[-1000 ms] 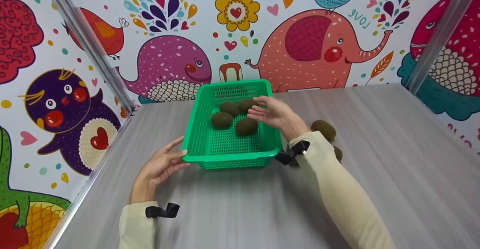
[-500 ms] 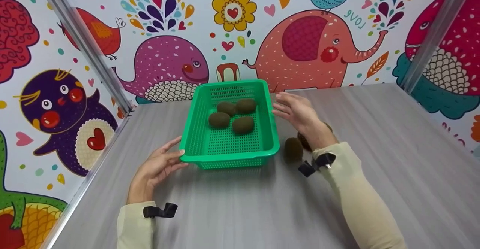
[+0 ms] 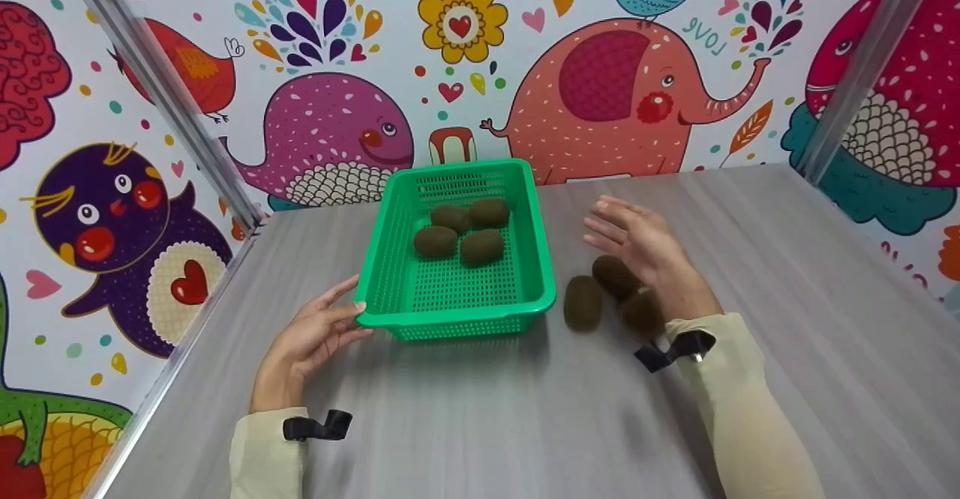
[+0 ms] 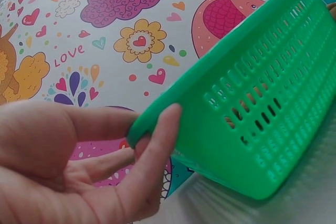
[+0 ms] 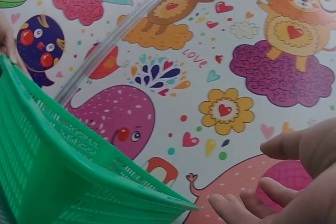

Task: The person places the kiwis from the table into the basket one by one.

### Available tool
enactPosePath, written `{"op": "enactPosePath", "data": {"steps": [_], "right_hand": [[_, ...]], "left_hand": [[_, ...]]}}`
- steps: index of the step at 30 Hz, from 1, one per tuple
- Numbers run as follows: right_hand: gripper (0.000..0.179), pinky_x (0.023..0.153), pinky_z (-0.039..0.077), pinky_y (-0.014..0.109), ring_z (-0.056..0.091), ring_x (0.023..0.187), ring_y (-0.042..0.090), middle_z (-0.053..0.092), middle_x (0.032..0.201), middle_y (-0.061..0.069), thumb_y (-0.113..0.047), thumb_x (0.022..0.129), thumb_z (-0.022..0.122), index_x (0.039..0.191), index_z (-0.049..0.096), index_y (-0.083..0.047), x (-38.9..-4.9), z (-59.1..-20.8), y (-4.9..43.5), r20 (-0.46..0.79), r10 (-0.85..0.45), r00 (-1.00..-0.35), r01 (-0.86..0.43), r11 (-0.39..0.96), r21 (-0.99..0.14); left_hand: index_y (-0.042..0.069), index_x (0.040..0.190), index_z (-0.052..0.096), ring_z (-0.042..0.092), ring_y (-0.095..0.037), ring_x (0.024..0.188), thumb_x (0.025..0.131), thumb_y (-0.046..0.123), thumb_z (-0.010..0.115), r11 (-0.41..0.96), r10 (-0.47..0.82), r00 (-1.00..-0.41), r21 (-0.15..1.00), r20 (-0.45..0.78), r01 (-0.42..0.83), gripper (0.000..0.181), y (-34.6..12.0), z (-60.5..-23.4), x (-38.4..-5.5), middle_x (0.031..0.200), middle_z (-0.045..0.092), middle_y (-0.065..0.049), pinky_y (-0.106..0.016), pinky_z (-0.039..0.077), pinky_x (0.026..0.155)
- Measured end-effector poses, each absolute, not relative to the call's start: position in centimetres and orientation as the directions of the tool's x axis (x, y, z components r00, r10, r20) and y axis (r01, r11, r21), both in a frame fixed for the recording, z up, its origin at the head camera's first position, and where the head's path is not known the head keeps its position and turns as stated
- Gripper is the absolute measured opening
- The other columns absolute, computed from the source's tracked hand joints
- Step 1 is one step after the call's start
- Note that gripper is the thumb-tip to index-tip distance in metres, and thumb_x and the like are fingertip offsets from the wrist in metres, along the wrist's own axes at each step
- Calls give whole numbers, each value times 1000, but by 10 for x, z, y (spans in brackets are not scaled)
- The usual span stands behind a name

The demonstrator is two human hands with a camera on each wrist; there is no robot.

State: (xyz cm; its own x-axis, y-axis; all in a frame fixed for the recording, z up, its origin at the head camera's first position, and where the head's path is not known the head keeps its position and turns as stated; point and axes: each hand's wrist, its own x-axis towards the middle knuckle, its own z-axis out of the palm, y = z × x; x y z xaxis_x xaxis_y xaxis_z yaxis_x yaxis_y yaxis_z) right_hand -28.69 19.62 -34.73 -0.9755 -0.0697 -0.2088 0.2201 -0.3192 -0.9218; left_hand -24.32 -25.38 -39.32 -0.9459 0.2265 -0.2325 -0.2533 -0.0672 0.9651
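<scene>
A green plastic basket [image 3: 454,310] with slotted walls stands on the table, and several brown kiwis [image 3: 482,247] lie inside it. My left hand [image 3: 311,338] pinches the rim at its near left corner; the left wrist view shows thumb and fingers [image 4: 160,153] on either side of the edge. To the right of the basket, my right hand [image 3: 645,247] is raised with relaxed fingers and holds nothing. Below and beside it, three kiwis lie close together on the table: an upright one [image 3: 583,304], one behind [image 3: 613,275] and one [image 3: 641,311] partly covered by the wrist.
The grey wood-grain table [image 3: 450,416] reaches back to a wall [image 3: 517,71] printed with cartoon animals. Metal posts [image 3: 161,86] stand at the left and right corners. Both wrists carry black straps [image 3: 319,426].
My right hand has moved from over the basket out to the right, above the loose kiwis. My left hand keeps its hold on the rim, and the basket's kiwis lie as before.
</scene>
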Motion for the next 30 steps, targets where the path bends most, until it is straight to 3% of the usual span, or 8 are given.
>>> {"op": "enactPosePath", "data": {"steps": [6,13,19,22,26,30], "right_hand": [[36,100,53,29,69,105,9,66,115,-5,-30,95,68,125,53,-17,-282,-340,217,-168,-38,-985,171,-356,-919],[33,94,56,26,66,106,8,63,115,-7,-33,94,70,121,56,-19,-284,-343,230,-141,12,-990,133,-249,-959],[40,96,57,29,64,111,10,60,120,-7,-42,91,71,122,55,-22,-288,-353,242,-185,-26,-982,186,-185,-965],[49,101,53,32,60,120,14,55,131,-2,-45,90,71,129,52,-21,-291,-358,250,-219,-22,-975,220,-158,-963],[76,105,49,36,48,138,24,45,148,4,-50,83,76,144,43,-18,-296,-364,258,-257,13,-966,253,-121,-960],[88,106,49,38,44,141,25,50,140,0,-49,79,80,150,38,-17,-299,-368,265,-284,36,-958,278,-126,-952]], "left_hand": [[9,161,17,72,-12,91,102,7,55,-56,220,-946,965,-238,-256,70,-253,-393,-244,113,69,-7,-29,61,85],[8,161,16,72,-12,92,102,8,56,-57,222,-946,966,-235,-253,71,-254,-392,-244,114,66,-8,-29,61,86],[9,161,18,72,-13,92,101,7,56,-61,214,-944,961,-251,-269,70,-253,-394,-245,112,67,-8,-28,61,84],[8,161,16,72,-13,92,101,7,56,-57,223,-944,964,-243,-261,72,-253,-394,-245,111,68,-8,-29,61,85],[8,161,16,72,-11,89,101,8,56,-44,215,-947,967,-238,-252,72,-252,-393,-244,108,69,-5,-27,61,82],[9,161,17,72,-11,87,102,7,56,-38,205,-949,967,-239,-252,71,-252,-393,-243,106,70,-4,-25,61,79]]}}
